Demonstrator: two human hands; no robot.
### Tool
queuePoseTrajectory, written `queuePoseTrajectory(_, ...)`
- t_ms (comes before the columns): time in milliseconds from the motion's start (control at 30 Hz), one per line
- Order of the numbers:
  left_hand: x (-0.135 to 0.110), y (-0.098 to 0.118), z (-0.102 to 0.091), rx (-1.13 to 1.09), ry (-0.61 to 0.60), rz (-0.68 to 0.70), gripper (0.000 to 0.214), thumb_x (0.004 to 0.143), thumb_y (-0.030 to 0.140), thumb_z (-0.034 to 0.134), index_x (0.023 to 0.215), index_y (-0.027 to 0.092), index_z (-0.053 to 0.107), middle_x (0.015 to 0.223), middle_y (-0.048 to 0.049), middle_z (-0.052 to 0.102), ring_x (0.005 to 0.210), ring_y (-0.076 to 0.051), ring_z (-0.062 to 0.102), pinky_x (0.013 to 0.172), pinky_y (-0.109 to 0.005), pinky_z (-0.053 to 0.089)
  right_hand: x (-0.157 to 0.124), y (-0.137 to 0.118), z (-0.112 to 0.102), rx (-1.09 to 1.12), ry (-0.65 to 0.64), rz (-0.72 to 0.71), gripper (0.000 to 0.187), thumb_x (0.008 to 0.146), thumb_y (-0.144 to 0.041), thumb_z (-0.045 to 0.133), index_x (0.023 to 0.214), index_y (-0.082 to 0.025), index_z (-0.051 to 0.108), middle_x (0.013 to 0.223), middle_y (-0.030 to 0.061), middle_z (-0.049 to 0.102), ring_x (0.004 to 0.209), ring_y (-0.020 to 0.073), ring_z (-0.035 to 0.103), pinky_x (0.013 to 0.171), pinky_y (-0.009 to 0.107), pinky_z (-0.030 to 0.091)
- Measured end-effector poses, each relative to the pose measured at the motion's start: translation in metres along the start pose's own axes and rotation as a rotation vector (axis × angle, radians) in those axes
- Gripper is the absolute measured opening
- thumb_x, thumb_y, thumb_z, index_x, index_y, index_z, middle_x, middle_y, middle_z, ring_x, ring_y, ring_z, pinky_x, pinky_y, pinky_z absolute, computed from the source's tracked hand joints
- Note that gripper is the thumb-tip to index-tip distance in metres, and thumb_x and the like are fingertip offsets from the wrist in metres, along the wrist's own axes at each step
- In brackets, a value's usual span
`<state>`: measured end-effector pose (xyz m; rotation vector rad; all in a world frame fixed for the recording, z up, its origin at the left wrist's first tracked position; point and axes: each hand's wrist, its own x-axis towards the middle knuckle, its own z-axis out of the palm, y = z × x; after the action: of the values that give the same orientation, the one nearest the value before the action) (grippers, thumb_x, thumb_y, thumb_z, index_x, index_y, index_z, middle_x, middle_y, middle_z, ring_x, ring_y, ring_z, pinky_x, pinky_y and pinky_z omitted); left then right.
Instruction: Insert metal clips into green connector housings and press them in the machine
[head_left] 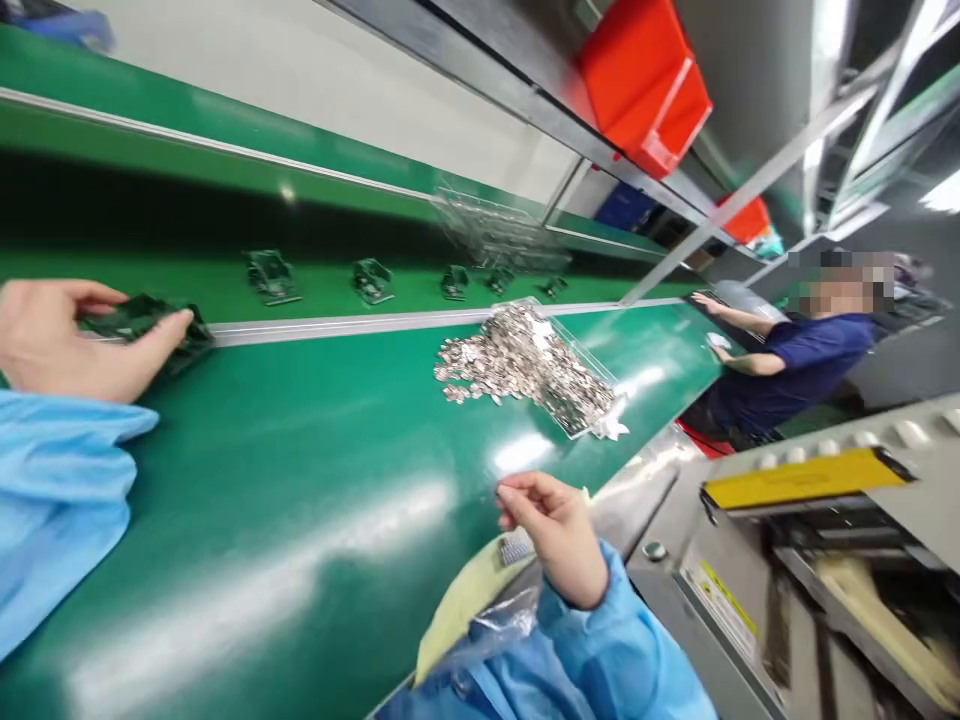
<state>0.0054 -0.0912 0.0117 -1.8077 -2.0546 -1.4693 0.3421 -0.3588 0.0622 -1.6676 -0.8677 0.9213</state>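
My left hand (71,340) is wrapped round a dark green circuit-board-like part (184,340), thumb on the near side. It is over the metal strip (337,325) that runs along the green bench (300,450). My right hand (555,525) is raised near the bench's front edge, its thumb and fingertips pinched together. Whatever lies between those fingertips, if anything, is too small to make out. Beyond it, a heap of small silvery metal pieces (510,355) spills out of a clear shallow tray (574,435).
Several similar dark green parts (373,281) stand in a row behind the strip. Clear plastic trays (495,235) lie farther back. A red bin (641,85) sits on the overhead shelf. At right are a machine with a yellow bar (806,478) and a co-worker in dark blue (810,365).
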Motion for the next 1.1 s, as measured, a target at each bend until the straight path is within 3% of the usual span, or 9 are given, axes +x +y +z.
queuePoseTrajectory(167,-0.091,0.060,-0.009,0.043,-0.205,0.333,0.042,0.070,0.056,0.063,0.088,0.017,0.061,0.083,-0.0033,0.060,0.084,-0.022,0.062,0.071,-0.029,0.049,-0.021,0.024,0.001,0.179,0.004,-0.026,0.035,0.069,-0.046,0.078,0.086,-0.016,0.070,0.065,0.0011,0.065,0.051,0.0105,0.056,0.052,0.023,0.048)
queuePoseTrajectory(333,-0.140,0.076,-0.031,-0.062,-0.462,0.274,0.066,0.065,0.061,0.068,0.111,0.018,0.052,0.108,-0.0099,0.056,0.091,-0.026,0.062,0.070,-0.035,0.053,-0.045,0.028,-0.007,0.153,-0.048,-0.089,0.040,0.076,-0.048,0.072,0.101,-0.017,0.071,0.062,-0.0004,0.058,0.053,0.0109,0.052,0.052,0.023,0.045)
queuePoseTrajectory(433,-0.146,0.059,-0.038,-0.245,-0.603,0.346,0.100,0.060,0.063,0.072,0.140,0.021,0.028,0.146,-0.0177,0.030,0.122,-0.033,0.049,0.092,-0.044,0.050,-0.071,0.034,-0.014,0.098,-0.281,-0.085,0.032,0.084,-0.046,0.064,0.098,-0.017,0.072,0.065,0.0003,0.057,0.052,0.0095,0.051,0.051,0.022,0.044)
queuePoseTrajectory(533,-0.135,0.042,-0.038,-0.230,-0.795,0.436,0.112,0.064,0.060,0.071,0.149,0.023,0.008,0.157,-0.0168,0.011,0.141,-0.038,0.023,0.109,-0.053,0.033,-0.095,0.048,-0.014,0.094,-0.572,-0.022,0.030,0.086,-0.043,0.063,0.102,-0.018,0.071,0.070,0.0006,0.056,0.048,0.0067,0.048,0.047,0.018,0.041)
queuePoseTrajectory(633,-0.120,0.044,-0.032,-0.209,-0.969,0.493,0.112,0.065,0.057,0.071,0.150,0.021,0.007,0.156,-0.0174,0.018,0.142,-0.037,0.023,0.112,-0.053,0.028,-0.104,0.058,-0.007,0.193,-0.690,0.037,0.044,0.085,-0.047,0.065,0.121,-0.022,0.063,0.068,-0.0018,0.053,0.045,0.0054,0.043,0.044,0.017,0.041)
queuePoseTrajectory(733,-0.117,0.060,-0.023,-0.257,-1.087,0.562,0.104,0.063,0.053,0.074,0.147,0.023,0.021,0.148,-0.0160,0.039,0.134,-0.035,0.039,0.108,-0.049,0.034,-0.102,0.054,-0.002,0.228,-0.659,0.008,0.042,0.087,-0.047,0.061,0.121,-0.023,0.064,0.067,-0.0024,0.052,0.045,0.0051,0.043,0.046,0.017,0.041)
queuePoseTrajectory(833,-0.128,0.077,-0.020,-0.293,-1.074,0.550,0.090,0.059,0.050,0.078,0.136,0.022,0.041,0.130,-0.0136,0.056,0.118,-0.033,0.055,0.101,-0.045,0.043,-0.104,0.044,-0.001,0.160,-0.646,-0.035,0.032,0.089,-0.046,0.057,0.101,-0.021,0.074,0.068,-0.0010,0.052,0.045,0.0053,0.044,0.046,0.018,0.039)
queuePoseTrajectory(967,-0.153,0.089,-0.022,-0.393,-0.854,0.453,0.061,0.058,0.044,0.079,0.110,0.020,0.056,0.110,-0.0089,0.058,0.108,-0.028,0.057,0.095,-0.042,0.048,-0.112,0.042,0.000,0.141,-0.668,-0.008,0.034,0.087,-0.048,0.059,0.087,-0.017,0.074,0.069,-0.0001,0.051,0.047,0.0067,0.046,0.046,0.018,0.041)
queuePoseTrajectory(1100,-0.189,0.110,-0.025,-0.568,-0.768,0.117,0.059,0.054,0.043,0.081,0.101,0.019,0.054,0.111,-0.0077,0.053,0.096,-0.025,0.063,0.078,-0.038,0.058,-0.104,0.046,0.006,0.266,-0.381,0.023,0.031,0.082,-0.048,0.066,0.084,-0.016,0.067,0.064,-0.0016,0.056,0.048,0.0082,0.051,0.050,0.020,0.044)
